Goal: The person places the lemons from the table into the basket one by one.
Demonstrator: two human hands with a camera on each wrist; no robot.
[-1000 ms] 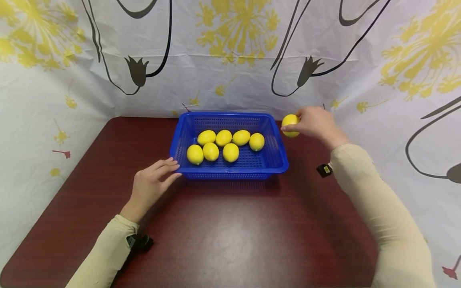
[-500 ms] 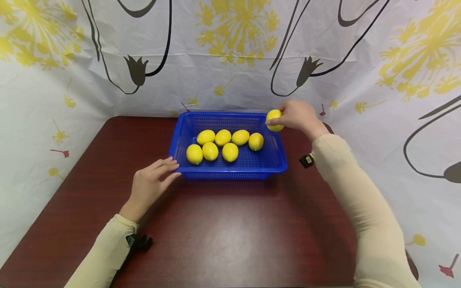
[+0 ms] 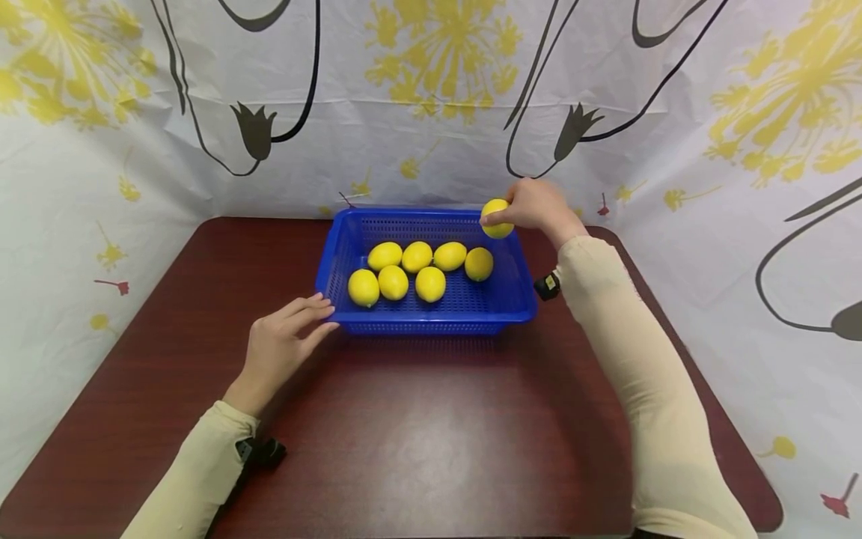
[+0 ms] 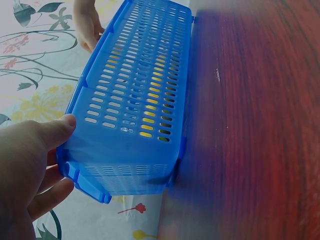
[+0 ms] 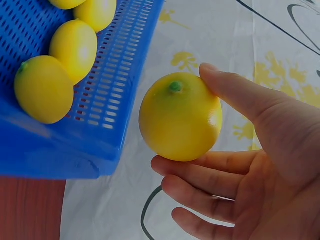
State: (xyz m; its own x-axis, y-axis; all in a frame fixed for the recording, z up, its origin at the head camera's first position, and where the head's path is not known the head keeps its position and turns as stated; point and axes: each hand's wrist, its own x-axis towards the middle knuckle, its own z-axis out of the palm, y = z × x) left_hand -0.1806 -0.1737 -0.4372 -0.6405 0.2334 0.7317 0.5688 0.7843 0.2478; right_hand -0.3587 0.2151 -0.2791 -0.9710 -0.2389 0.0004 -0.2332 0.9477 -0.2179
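My right hand [image 3: 539, 206] pinches a yellow lemon [image 3: 497, 229] between thumb and fingers, over the back right corner of a blue plastic basket [image 3: 431, 318]. In the right wrist view this lemon [image 5: 180, 120] shows a green stem end and is beside the basket's rim. My left hand [image 3: 277, 348] grips the basket's front left corner. The left wrist view shows its thumb [image 4: 62, 129] on the rim and the fingers bent on the other side. Several lemons lie in the basket, with one lemon [image 3: 479, 264] at the right end of the back row.
The basket stands on a dark red-brown wooden table [image 3: 431, 434], near its back edge. Behind and at both sides hangs a white sheet [image 3: 417, 135] printed with yellow and grey flowers. Each wrist carries a small black camera [image 3: 548, 286].
My right hand has moved left with the lemon, from beyond the basket's right side to over its back right corner. The left hand and the basket have stayed put.
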